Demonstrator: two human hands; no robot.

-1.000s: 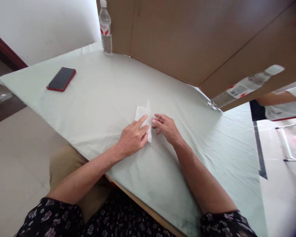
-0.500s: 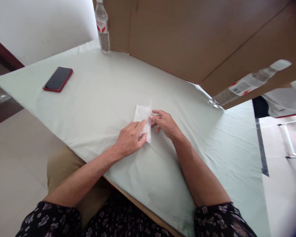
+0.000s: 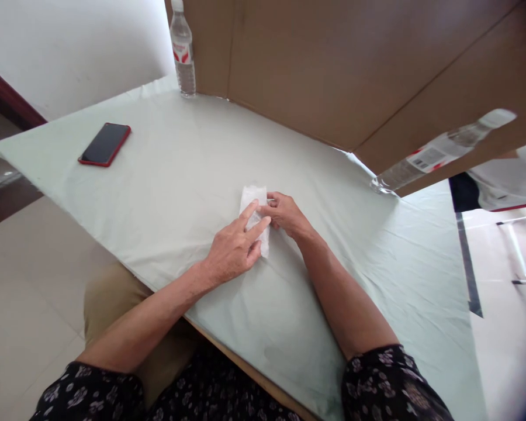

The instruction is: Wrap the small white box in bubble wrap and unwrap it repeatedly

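A small folded white tissue (image 3: 251, 197) lies flat on the pale green tablecloth (image 3: 166, 175) in front of me. My left hand (image 3: 233, 248) rests on the tissue's near half, fingers stretched out and pressing it down. My right hand (image 3: 284, 213) sits at the tissue's right edge, its fingertips curled and pinched on that edge. The two hands touch over the tissue, which is partly hidden beneath them.
A red-cased phone (image 3: 104, 144) lies at the far left of the table. One water bottle (image 3: 183, 49) stands at the back by a brown cardboard screen (image 3: 333, 64); another bottle (image 3: 438, 153) is at the right. A person's sleeve (image 3: 508, 181) shows beyond it.
The tissue's raised right flap has been folded down flat. My right hand moved left onto the tissue's edge, and my left fingers stretched forward over it.
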